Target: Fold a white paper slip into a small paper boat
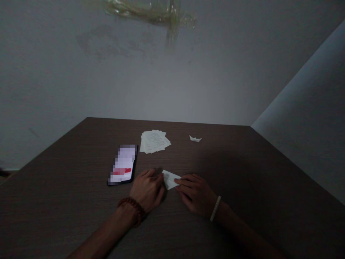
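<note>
A small folded piece of white paper [170, 178] lies on the dark wooden table [242, 172] between both hands. My left hand [147, 190], with a bead bracelet at the wrist, has its fingers curled and pressed on the paper's left edge. My right hand [195, 194], wearing a pale wristband, pinches the paper's right side with fingertips together. Most of the paper's underside and the fingertips beneath it are hidden.
A phone [123, 169] with a lit screen lies left of the hands. Behind it sits a loose stack of white sheets [154, 141]. A finished little paper boat [195, 139] stands further right. Grey walls close in behind and on the right.
</note>
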Motion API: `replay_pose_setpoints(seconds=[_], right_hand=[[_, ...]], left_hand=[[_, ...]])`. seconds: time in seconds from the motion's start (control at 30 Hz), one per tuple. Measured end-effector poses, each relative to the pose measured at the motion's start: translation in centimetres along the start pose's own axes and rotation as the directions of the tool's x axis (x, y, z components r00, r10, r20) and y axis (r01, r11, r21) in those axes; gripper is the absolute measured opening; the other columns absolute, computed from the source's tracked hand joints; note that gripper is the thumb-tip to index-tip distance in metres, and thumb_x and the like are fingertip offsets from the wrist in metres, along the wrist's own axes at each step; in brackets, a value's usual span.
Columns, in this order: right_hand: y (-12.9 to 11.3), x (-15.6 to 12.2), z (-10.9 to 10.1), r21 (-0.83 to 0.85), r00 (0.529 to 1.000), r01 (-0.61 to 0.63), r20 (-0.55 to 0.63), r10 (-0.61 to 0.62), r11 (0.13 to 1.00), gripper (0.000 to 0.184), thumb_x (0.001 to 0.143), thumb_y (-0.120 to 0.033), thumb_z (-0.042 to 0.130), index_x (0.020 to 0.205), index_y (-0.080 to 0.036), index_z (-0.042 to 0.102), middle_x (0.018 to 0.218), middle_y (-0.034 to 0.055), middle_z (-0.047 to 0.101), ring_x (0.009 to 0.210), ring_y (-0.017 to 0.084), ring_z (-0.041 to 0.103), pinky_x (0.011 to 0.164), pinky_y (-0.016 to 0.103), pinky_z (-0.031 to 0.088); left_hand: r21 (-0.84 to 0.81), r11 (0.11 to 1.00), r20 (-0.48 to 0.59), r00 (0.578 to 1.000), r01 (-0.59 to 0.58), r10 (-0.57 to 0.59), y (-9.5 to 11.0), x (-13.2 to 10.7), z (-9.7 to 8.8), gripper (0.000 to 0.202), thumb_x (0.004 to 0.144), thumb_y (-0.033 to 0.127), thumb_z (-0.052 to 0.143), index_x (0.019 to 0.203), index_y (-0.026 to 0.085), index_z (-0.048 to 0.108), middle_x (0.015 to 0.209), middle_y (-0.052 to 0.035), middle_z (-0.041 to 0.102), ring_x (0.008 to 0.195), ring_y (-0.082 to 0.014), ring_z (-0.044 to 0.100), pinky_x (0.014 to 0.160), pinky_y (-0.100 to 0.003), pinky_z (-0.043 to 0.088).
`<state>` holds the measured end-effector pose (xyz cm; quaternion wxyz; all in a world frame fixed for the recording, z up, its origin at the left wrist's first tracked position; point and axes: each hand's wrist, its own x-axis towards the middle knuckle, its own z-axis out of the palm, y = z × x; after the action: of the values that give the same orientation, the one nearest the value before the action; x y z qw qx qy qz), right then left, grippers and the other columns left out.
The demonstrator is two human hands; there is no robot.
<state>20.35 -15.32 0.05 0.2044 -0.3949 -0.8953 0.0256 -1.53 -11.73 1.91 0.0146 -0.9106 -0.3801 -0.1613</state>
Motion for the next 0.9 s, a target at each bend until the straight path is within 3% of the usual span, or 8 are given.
replay_pose_setpoints(seconds=[0.13,0.4,0.57,0.9], right_hand=[[0.1,0.1,-0.3,-0.003,1.000,-0.018,0.015,0.018,1.000,0.017,0.084,-0.017,0.055,0.098,-0.021,0.065,0.117,0.0053,0.065,0.104,0.020,0.055,0.089,0.037,0.042],[1.6,0.0,-1.2,-0.035,0.994,-0.110,0.003,0.110,0.993,0.012,0.086,-0.016,0.053,0.096,-0.019,0.061,0.114,0.0068,0.065,0.104,0.021,0.054,0.090,0.038,0.043],[1.4,0.0,-1.0,-0.025,0.998,-0.060,-0.004,0.060,0.998,0.024,0.084,-0.013,0.053,0.107,-0.018,0.059,0.118,0.0077,0.063,0.109,0.022,0.052,0.094,0.039,0.043],[-0.6,1.0,-0.6,0.060,0.986,0.024,0.163,-0.034,0.998,0.045,0.077,-0.003,0.047,0.120,-0.015,0.055,0.130,0.0075,0.055,0.120,0.019,0.044,0.105,0.035,0.037]], left_hand=[[-0.036,0.999,0.026,0.999,-0.032,0.033,-0.4,0.0,0.1,0.018,0.079,0.019,0.047,0.088,0.015,0.062,0.070,-0.0070,0.063,0.079,-0.0254,0.055,0.070,-0.038,0.043],[-0.130,0.957,0.029,0.964,-0.259,0.265,-0.6,-0.4,0.4,0.019,0.076,0.018,0.049,0.089,0.015,0.061,0.083,-0.0070,0.067,0.081,-0.0246,0.054,0.072,-0.040,0.044],[-0.111,0.964,0.061,0.967,-0.240,0.248,-0.3,-0.4,0.3,0.020,0.076,0.019,0.050,0.092,0.014,0.061,0.092,-0.0083,0.067,0.085,-0.0252,0.053,0.075,-0.041,0.045],[-0.132,0.975,0.139,0.970,-0.181,0.199,0.0,-0.3,-0.1,0.011,0.077,0.016,0.050,0.083,0.016,0.059,0.085,-0.0051,0.066,0.086,-0.0234,0.053,0.078,-0.040,0.045]])
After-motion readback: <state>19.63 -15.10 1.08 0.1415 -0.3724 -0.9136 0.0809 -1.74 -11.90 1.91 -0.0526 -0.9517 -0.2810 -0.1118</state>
